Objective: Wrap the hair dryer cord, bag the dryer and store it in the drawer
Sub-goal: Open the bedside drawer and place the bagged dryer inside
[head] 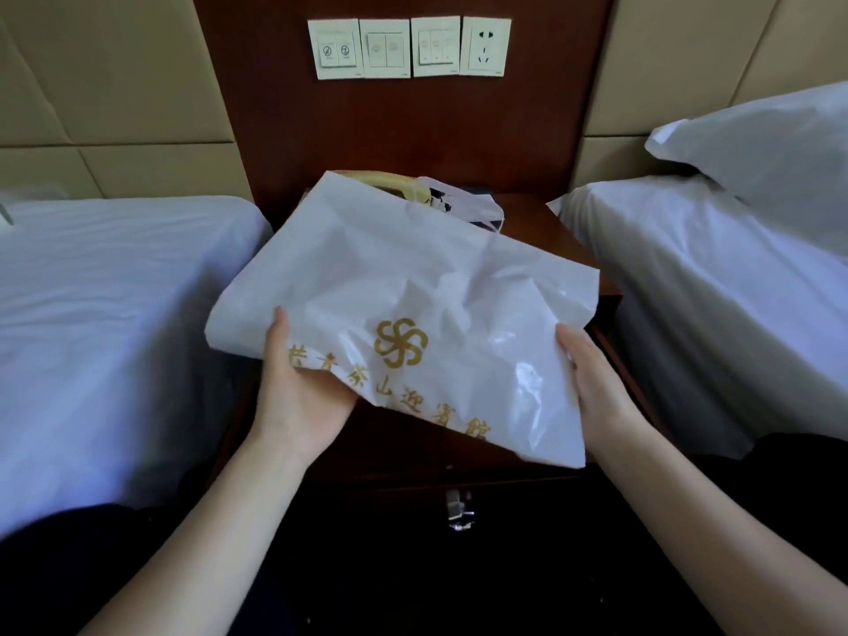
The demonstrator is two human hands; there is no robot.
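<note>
Head cam: L hand & R hand fingers pinch white bag edges, held over nightstand.

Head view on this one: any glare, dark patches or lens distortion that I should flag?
Head view: glare patches on the bag near the right hand. Head view: the lower frame around the drawer handle is very dark. Head view: the left bed has an edge curved by the wide-angle lens, and everything is slightly soft.

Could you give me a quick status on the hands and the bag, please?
Left hand grips white bag, right hand holds its other edge. Dryer not seen. Telephone behind bag on nightstand.
</note>
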